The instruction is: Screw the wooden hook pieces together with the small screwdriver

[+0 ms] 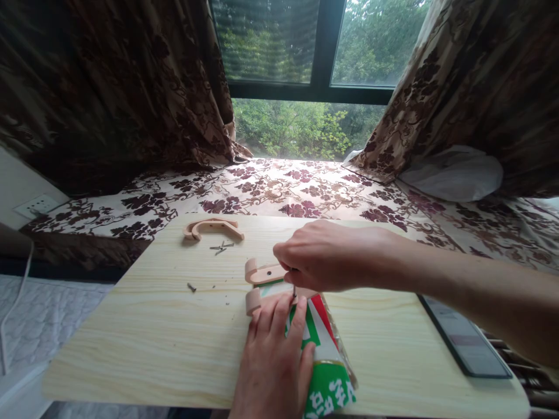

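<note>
My right hand (318,256) is closed around a screwdriver (294,290). Its handle is mostly hidden in the fist, and the thin shaft points down at the nearer curved wooden piece (253,302). My left hand (275,355) lies flat over that piece, fingers stretched out and pressing it down, with fingertips on both sides of the shaft. Just behind lies a second curved wooden piece (262,273) with a dark hole or screw head. Beneath both is a green, white and red packet (329,384).
More curved wooden pieces (213,227) lie at the table's back left, beside several screws (221,248). One loose screw (191,287) is nearer. A tablet or phone (467,343) lies at right under my forearm. Behind the wooden table (152,349) is a floral-covered window ledge (262,192).
</note>
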Available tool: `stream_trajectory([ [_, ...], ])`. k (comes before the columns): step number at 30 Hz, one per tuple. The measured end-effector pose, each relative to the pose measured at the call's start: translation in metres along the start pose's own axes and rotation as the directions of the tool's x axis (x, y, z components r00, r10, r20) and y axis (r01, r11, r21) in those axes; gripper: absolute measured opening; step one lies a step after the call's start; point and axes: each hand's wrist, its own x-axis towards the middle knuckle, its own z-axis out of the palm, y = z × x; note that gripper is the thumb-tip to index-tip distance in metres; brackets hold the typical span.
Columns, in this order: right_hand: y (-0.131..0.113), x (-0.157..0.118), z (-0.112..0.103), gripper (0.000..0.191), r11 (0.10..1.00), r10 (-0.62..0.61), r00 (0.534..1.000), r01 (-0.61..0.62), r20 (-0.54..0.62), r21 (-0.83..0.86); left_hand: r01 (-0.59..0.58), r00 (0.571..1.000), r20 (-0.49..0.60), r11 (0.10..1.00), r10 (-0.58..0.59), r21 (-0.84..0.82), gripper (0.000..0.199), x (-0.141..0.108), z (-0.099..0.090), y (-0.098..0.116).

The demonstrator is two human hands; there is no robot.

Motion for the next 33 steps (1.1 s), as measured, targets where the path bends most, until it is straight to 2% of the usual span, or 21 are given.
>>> stream_trajectory([
  [4, -0.0017, -0.0039, -0.0031, 0.009, 1.0, 0.028, 1.0, -0.028, -0.013, -0.012, -0.012, 1.0, 0.004, 1.0, 0.012, 0.011, 0.051, -0.0002, 0.0003, -0.0004],
  [9, -0.0022, -0.0065, -0.0037, 0.013, 0.992, -0.119, 0.992, 0.12, -0.044, 0.032, -0.005, 1.0, 0.006, 1.0, 0.005, 0.015, 0.049, -0.0009, -0.0003, -0.0006],
  [15, -0.0026, -0.0035, 0.0017, 0.012, 1.0, -0.008, 0.999, 0.008, -0.033, 0.01, -0.015, 1.0, 0.004, 1.0, 0.015, 0.012, 0.051, -0.0009, 0.0004, -0.0019],
  [20, -0.0039, -0.0079, -0.0047, 0.015, 0.998, -0.061, 0.998, 0.061, -0.001, 0.021, -0.003, 1.0, 0.007, 1.0, 0.003, 0.016, 0.05, 0.0, -0.001, -0.0002],
  [24, -0.0028, -0.0067, -0.001, 0.013, 0.991, -0.119, 0.993, 0.118, 0.004, 0.068, 0.001, 1.0, 0.009, 1.0, -0.001, 0.008, 0.051, -0.0001, -0.0013, 0.0002],
  [30, -0.0027, -0.0061, 0.0026, 0.017, 1.0, -0.018, 1.0, 0.018, 0.019, 0.019, 0.0, 1.0, 0.004, 1.0, 0.0, 0.0, 0.051, -0.0015, -0.0002, -0.0013],
  [33, -0.0039, -0.0097, -0.0033, 0.014, 1.0, -0.023, 1.0, 0.023, 0.009, 0.011, 0.002, 1.0, 0.013, 1.0, -0.002, -0.011, 0.05, -0.0008, -0.0013, -0.0008],
])
